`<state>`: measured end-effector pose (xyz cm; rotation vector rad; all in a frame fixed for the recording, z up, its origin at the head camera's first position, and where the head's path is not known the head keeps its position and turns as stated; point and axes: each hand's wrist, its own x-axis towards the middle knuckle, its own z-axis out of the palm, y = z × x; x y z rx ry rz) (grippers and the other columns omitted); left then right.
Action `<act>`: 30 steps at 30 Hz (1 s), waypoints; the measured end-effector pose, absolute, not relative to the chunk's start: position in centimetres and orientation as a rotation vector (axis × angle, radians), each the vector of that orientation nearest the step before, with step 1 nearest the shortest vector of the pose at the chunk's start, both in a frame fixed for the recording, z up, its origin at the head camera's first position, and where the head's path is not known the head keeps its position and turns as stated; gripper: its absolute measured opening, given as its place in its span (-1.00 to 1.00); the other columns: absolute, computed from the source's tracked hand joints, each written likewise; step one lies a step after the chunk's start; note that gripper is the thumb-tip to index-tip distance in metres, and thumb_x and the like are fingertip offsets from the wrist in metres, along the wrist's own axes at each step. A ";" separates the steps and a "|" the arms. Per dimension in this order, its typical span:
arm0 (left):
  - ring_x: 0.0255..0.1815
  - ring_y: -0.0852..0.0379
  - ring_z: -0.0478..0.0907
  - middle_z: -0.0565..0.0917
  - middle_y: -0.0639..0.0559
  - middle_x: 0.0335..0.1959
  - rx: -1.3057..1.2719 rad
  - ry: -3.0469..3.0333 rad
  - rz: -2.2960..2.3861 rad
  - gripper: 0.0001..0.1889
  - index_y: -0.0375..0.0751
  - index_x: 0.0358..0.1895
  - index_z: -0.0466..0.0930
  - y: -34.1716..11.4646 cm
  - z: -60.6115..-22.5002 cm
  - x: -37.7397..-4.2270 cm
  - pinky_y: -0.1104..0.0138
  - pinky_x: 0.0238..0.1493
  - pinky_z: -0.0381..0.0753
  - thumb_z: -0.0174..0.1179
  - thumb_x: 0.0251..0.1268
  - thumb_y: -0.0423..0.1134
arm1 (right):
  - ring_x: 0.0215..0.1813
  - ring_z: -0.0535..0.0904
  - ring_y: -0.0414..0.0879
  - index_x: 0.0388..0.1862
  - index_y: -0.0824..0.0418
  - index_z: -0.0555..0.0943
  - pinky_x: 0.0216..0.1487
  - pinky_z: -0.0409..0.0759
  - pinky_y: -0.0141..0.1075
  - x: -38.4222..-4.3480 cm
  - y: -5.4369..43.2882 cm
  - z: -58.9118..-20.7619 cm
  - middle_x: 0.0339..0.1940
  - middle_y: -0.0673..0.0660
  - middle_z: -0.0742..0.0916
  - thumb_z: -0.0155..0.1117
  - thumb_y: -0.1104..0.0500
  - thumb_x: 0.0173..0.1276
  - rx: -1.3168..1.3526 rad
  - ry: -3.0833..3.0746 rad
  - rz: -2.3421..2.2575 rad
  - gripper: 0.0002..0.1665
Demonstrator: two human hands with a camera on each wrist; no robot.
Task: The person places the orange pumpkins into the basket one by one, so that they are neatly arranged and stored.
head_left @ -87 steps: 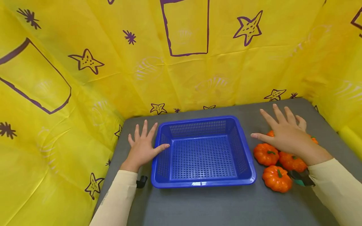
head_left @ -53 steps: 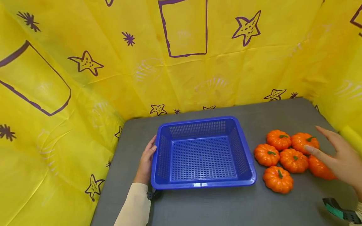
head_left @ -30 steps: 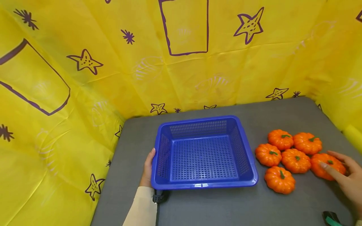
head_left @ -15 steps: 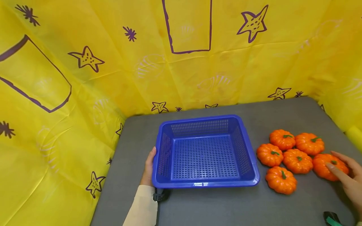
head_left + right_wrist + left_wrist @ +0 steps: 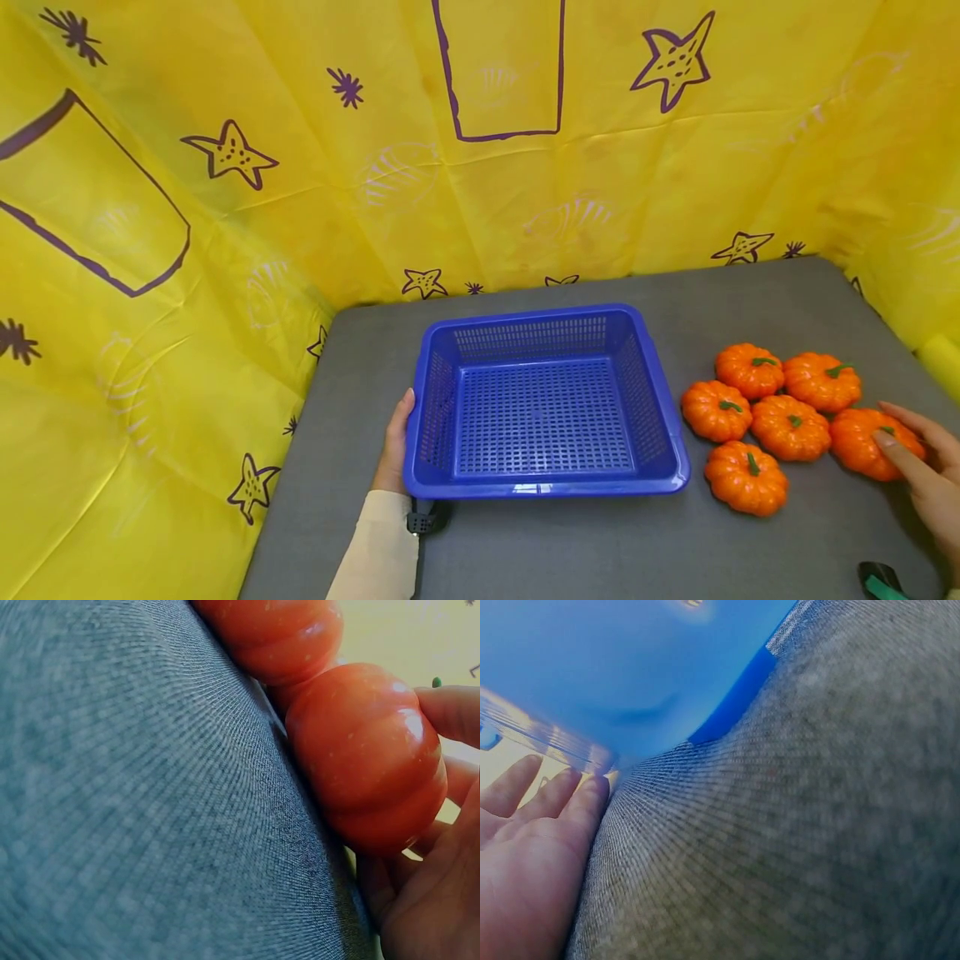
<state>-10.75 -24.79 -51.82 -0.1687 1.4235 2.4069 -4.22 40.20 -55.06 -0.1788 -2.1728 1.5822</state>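
My left hand (image 5: 393,446) is at the left side of a blue plastic basket (image 5: 546,491) with slotted walls and floor. In the left wrist view, the fairly straight fingers (image 5: 585,799) lie against the basket's outer wall (image 5: 630,667). At the right, my right hand (image 5: 933,471) holds the rightmost small orange pumpkin (image 5: 862,446). Its thumb lies on top near the green stem, and the other fingers go round the far side, partly hidden. The right wrist view shows this pumpkin (image 5: 360,761) resting on the grey cloth between thumb and fingers.
Several more orange pumpkins (image 5: 790,428) sit close together between basket and right hand, one (image 5: 746,478) nearer the front. A grey cloth (image 5: 600,550) covers the table. Yellow patterned sheets (image 5: 495,208) hang behind and on both sides. Nothing lies in the basket.
Both hands were spread in the air. The left came down to the basket's left side; the right swung right and down onto the rightmost pumpkin. Over the last half second, both stay nearly still.
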 end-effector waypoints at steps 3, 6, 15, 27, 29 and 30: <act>0.11 -0.07 0.71 0.66 -0.24 0.33 -0.185 1.420 2.410 -0.18 -0.18 0.64 0.33 -24.8 -52.0 -10.8 0.10 0.03 0.71 -0.10 0.66 0.38 | 0.07 0.54 -0.53 0.46 0.00 0.67 0.01 0.36 -0.69 -4.3 40.1 -55.0 0.08 -0.44 0.69 0.13 0.53 0.58 -0.192 -2.166 1.588 -0.34; 0.11 -0.08 0.71 0.65 -0.25 0.35 -0.220 1.426 2.404 -0.16 -0.14 0.65 0.34 -24.9 -52.2 -10.7 0.10 0.02 0.71 -0.05 0.62 0.41 | 0.01 0.56 -0.54 0.44 -0.02 0.69 -0.04 0.40 -0.71 -4.4 40.1 -54.9 0.04 -0.44 0.70 0.15 0.54 0.56 -0.202 -2.165 1.581 -0.34; 0.12 -0.10 0.70 0.64 -0.26 0.36 -0.219 1.425 2.388 -0.14 -0.13 0.66 0.34 -24.9 -52.1 -10.8 0.08 0.04 0.71 -0.05 0.60 0.44 | -0.08 0.58 -0.55 0.39 -0.05 0.73 -0.14 0.43 -0.71 -4.3 40.3 -55.1 -0.04 -0.47 0.71 0.19 0.53 0.53 -0.267 -2.158 1.547 -0.34; 0.12 -0.10 0.70 0.65 -0.24 0.36 -0.196 1.454 2.377 -0.14 -0.11 0.66 0.33 -24.9 -51.8 -10.8 0.08 0.04 0.71 -0.06 0.60 0.44 | -0.06 0.54 -0.56 0.35 -0.32 0.65 -0.13 0.41 -0.74 -4.2 40.4 -53.5 -0.03 -0.48 0.67 0.13 0.45 0.60 -0.246 -2.169 1.532 -0.31; 0.12 -0.11 0.70 0.64 -0.26 0.36 -0.199 1.458 2.376 -0.14 -0.10 0.65 0.35 -24.9 -51.9 -10.8 0.07 0.03 0.72 -0.04 0.59 0.45 | -0.04 0.52 -0.57 0.34 -0.37 0.62 -0.11 0.39 -0.75 -4.2 40.2 -53.0 -0.01 -0.48 0.65 0.12 0.43 0.62 -0.239 -2.178 1.537 -0.31; 0.12 -0.11 0.70 0.64 -0.26 0.36 -0.201 1.461 2.375 -0.14 -0.09 0.65 0.35 -24.9 -51.9 -10.8 0.07 0.02 0.72 -0.04 0.58 0.46 | -0.03 0.52 -0.58 0.32 -0.40 0.61 -0.11 0.38 -0.75 -4.2 40.1 -52.8 0.00 -0.49 0.64 0.12 0.42 0.62 -0.239 -2.180 1.530 -0.31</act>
